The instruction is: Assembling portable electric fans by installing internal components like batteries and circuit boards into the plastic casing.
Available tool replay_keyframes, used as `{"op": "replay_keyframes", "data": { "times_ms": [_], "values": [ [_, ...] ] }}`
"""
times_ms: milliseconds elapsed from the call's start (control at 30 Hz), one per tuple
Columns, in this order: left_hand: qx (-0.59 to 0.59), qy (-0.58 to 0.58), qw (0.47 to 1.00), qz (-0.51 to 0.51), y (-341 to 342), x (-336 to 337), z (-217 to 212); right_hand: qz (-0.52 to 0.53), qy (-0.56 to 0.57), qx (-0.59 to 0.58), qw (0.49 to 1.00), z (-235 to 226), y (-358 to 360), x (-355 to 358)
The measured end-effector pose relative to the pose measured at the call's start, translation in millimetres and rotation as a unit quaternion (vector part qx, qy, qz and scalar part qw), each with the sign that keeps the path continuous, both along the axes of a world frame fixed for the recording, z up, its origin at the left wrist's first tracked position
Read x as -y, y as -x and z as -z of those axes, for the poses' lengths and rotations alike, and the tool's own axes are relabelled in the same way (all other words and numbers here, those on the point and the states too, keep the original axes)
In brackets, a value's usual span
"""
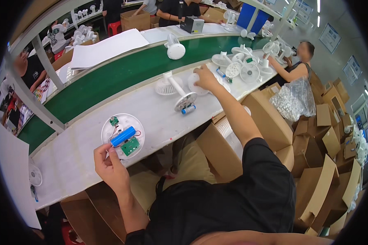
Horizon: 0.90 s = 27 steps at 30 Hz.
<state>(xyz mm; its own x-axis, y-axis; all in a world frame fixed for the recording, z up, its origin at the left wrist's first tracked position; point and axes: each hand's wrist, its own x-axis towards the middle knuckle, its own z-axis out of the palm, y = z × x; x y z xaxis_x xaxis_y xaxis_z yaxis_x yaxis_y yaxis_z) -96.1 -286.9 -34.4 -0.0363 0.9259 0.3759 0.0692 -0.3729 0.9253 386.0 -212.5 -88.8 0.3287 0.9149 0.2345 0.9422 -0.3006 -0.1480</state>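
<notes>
My left hand (112, 165) has thumb and forefinger pinched at the near-left rim of a white round fan base (137, 120). Inside that base lie a blue cylindrical battery (123, 136), a green circuit board (130, 146), a smaller green board (114, 121) and thin red wires. My right arm reaches forward over the table. The right hand (207, 78) grips a white round part (193, 85), which its fingers partly hide. Just left of it a white desk fan (175, 86) lies on its side, its base opened, with a second blue battery (188, 109) at that base.
A green conveyor belt (110, 87) runs behind the white table (77, 159), carrying a white fan (176, 50). Several fans and parts (249, 72) crowd the right end, near a seated co-worker (292, 67). Cardboard boxes (265, 118) and a bag of small white parts (292, 100) stand at right.
</notes>
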Motion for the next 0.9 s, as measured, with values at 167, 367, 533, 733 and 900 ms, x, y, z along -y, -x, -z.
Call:
{"op": "replay_keyframes", "data": {
  "times_ms": [167,367,533,733,900],
  "values": [
    [0.059,0.04,0.997,0.029,-13.1,3.2,-9.7,0.072,-0.058,-0.104,0.99,-39.0,18.7,44.6],
    [0.051,0.027,0.998,-0.001,-15.9,6.1,-7.1,-0.032,-0.375,-0.198,0.905,-115.2,105.1,115.4],
    [0.062,0.017,0.998,0.009,-24.3,13.4,-18.0,-0.153,-0.367,-0.56,0.727,-119.1,210.5,131.0],
    [0.043,-0.035,0.998,-0.017,-31.1,29.3,-32.6,-0.245,-0.288,-0.681,0.627,-110.4,272.7,125.3],
    [0.024,-0.056,0.998,-0.014,-31.4,43.4,-28.8,-0.24,-0.238,-0.707,0.621,-108.8,288.8,125.5]
  ]
}}
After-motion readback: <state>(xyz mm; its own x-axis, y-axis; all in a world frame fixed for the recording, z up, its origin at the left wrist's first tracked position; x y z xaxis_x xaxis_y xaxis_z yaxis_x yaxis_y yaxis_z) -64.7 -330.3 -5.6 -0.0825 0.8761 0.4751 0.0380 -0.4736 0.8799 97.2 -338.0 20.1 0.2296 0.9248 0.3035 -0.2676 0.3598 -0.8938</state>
